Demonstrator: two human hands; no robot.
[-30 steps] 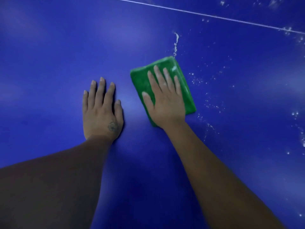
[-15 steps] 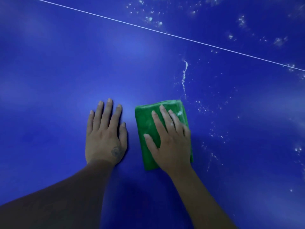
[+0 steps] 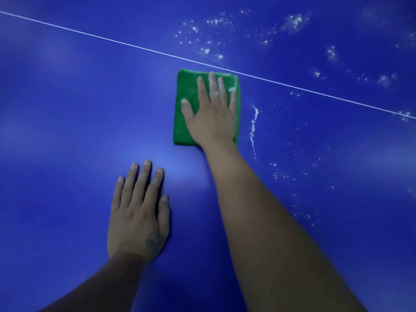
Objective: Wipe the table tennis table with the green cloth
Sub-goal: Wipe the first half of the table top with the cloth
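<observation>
Right hand flat on folded, fuzzy green cloth.

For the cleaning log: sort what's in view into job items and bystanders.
Job: green cloth; right hand pressing flat on it; table tennis table; white specks beside the cloth.
Bystanders: left hand, resting flat on the table; white line across it.
</observation>
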